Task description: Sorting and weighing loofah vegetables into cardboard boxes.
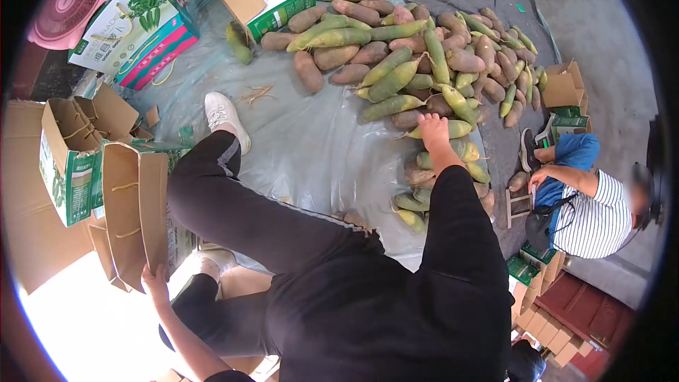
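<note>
Left hand [154, 283] is gripping the edge of an open carton [124, 216] at lower left of the frame. Right of centre, the right hand [433, 129] is resting over a green radish [460, 129]; I cannot tell whether its fingers are closing on it. Above, a mixed heap [385, 64] of green radishes and reddish-brown roots is spreading toward upper right. At the right edge, a person [594, 219] in stripes is sitting.
</note>
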### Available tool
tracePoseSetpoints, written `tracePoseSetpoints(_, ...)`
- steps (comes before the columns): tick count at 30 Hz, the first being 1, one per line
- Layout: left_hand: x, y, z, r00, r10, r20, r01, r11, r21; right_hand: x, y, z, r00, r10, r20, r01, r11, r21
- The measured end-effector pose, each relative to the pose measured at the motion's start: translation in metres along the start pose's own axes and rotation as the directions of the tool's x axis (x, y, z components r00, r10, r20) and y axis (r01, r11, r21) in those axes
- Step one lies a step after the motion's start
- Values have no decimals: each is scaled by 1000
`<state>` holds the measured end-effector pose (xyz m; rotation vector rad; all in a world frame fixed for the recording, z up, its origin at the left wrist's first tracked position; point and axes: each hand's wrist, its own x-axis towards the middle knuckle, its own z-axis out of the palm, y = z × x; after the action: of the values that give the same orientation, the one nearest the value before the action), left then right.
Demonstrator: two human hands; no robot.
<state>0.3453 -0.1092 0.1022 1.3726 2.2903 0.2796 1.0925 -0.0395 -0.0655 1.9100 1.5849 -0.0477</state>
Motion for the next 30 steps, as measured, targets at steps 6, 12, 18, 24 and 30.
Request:
tracePoseSetpoints(6,9,-57,3,999,16,-37,-16,1000,7,-9,4,-10,993,55,-100,-45,994,98)
tracePoseSetpoints(12,1,-4,4,1000,-9,-7,9,1000,-17,-18,16,-20,953,168,-254,-63,924,376)
tracePoseSetpoints(18,-4,-35,12,977,166,-134,-132,965,229,-6,1,-56,913,279,-297,55,638,768)
tracePoseSetpoints(24,-14,9,-2,1000,26,-5,-23,956,294,14,-48,-137,886,268,-379,392,8,920)
tracePoseSetpoints(30,-25,9,2,999,38,-24,-29,958,287,-38,-134,-342,740,107,-664,667,-237,706)
